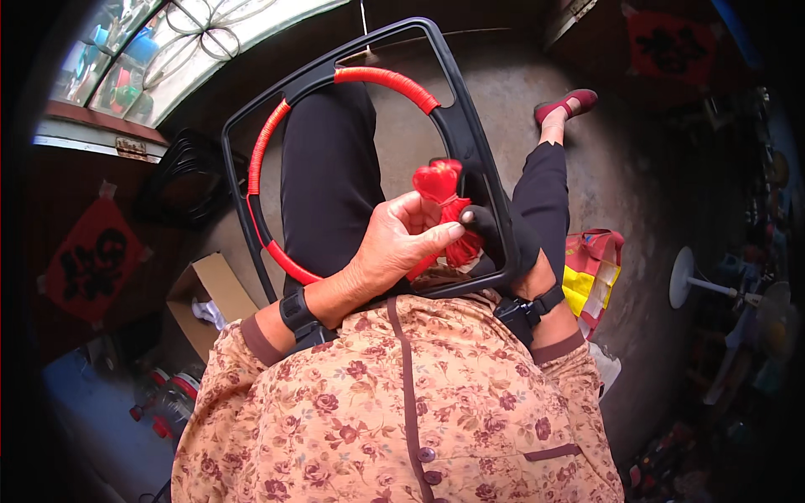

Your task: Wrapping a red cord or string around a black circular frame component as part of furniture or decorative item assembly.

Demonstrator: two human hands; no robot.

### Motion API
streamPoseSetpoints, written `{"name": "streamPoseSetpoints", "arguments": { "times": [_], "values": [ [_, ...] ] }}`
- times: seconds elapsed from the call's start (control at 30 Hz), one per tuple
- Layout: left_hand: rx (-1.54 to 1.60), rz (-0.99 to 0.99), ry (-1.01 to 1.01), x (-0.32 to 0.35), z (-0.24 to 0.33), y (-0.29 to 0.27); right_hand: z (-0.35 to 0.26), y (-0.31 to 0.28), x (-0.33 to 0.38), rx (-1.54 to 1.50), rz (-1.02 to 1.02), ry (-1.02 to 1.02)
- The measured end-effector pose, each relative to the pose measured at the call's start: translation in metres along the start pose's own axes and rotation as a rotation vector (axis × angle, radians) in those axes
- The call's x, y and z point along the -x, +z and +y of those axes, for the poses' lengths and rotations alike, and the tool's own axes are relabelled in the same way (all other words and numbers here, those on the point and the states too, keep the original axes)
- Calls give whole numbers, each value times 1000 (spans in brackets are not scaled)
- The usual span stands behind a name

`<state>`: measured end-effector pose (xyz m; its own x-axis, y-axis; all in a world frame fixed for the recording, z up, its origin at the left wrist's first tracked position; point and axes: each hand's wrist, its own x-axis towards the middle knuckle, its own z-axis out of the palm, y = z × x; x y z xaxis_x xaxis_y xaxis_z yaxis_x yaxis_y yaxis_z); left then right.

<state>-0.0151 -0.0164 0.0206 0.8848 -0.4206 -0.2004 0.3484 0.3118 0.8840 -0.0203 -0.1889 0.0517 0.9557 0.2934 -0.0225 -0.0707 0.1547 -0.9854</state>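
Observation:
A black plastic frame (466,138) with an open ring inside it rests tilted across my lap. Tight red cord wrapping (390,80) covers separate stretches of the ring, and a loose strand runs along its left side. My left hand (394,239) is closed on a folded bundle of red cord (440,180), pinching it between thumb and fingers. In a dark glove with the thumb tip bare, my right hand (511,235) reaches in at the frame's right side. Its thumb presses against the same bundle; most of its fingers are hidden behind the cord and frame.
More black frames (180,176) lean at the left below the window. An opened cardboard box (218,293) with something white inside stands at my left. A red and yellow bag (591,277) and a white fan-like disc (682,278) are at the right. Plastic bottles (178,402) stand lower left.

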Motion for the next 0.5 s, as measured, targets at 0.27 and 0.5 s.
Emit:
{"name": "streamPoseSetpoints", "arguments": {
  "times": [0.27, 0.5],
  "values": [
    [214, 7, -219, -7, -17, -16, 53, -21, 12, -278, 101, 172],
    [390, -25, -324, -8, -13, -14, 96, -47, -14, -259, 173, 89]
  ]
}}
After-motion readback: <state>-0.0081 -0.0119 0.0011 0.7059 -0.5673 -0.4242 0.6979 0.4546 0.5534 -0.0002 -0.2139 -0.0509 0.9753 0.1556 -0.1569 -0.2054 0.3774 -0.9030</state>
